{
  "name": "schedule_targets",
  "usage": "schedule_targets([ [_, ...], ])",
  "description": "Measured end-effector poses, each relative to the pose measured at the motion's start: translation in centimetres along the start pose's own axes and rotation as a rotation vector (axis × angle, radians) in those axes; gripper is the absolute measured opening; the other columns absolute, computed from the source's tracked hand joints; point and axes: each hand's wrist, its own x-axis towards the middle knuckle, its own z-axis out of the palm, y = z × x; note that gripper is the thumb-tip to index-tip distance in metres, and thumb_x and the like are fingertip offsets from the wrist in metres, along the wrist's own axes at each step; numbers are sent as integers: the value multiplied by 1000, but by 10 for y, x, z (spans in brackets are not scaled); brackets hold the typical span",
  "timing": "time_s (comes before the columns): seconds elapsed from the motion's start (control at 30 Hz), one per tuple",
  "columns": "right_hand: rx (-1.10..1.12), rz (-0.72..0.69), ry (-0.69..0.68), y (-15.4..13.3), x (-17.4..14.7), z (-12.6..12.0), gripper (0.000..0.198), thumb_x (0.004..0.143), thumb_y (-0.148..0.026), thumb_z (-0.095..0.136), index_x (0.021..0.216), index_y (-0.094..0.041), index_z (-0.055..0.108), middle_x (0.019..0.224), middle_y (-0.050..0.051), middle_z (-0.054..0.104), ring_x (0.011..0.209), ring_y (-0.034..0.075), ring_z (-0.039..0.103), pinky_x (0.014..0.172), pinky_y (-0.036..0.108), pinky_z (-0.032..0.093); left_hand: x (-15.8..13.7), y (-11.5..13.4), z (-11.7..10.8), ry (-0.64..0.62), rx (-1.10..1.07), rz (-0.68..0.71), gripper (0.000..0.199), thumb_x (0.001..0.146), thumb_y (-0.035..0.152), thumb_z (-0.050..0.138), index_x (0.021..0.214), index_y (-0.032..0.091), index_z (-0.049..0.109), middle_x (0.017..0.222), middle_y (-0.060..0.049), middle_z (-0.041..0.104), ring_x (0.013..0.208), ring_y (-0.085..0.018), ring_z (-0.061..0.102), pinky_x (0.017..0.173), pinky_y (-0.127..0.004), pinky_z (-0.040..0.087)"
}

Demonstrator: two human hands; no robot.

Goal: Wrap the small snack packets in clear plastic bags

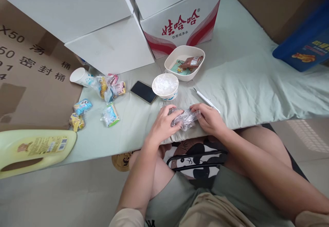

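Observation:
Near the front edge of the cloth-covered table, a crumpled piece of clear plastic film (185,119) lies between my two hands. My left hand (164,124) grips its left side with curled fingers. On the other side, my right hand (209,117) pinches the film's right edge between thumb and fingers. Whether anything is wrapped inside cannot be made out. Just beyond stands a white paper cup (166,95) with clear plastic bunched in its mouth. A white pen-like tool (207,100) with a thin dark tip lies close to my right hand.
Behind the cup is a cream bowl (171,60) with packets inside. A phone (143,92) lies left of it. Several wrapped packets (110,115) and a tipped paper cup (81,77) are further left. White boxes (180,31), a yellow jug (51,148) and a blue container (295,52) stand around.

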Motion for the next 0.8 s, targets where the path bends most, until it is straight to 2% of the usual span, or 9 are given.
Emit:
schedule_targets([
  [0.3,-67,66,29,-4,2,-5,20,94,-18,43,95,-23,63,94,6,73,83,21,68,73,33,53,3,2,1,-26,13,-68,38,87,27,65,124,24,67,131,-10,55,123,-28,54,110,-47,47],
  [0.8,-99,78,73,-5,2,-4,17,94,-20,45,87,-24,60,86,5,71,80,22,66,71,35,52,3,0,0,-29,1,-47,37,86,26,65,123,25,66,128,-9,58,122,-27,57,108,-47,48],
])
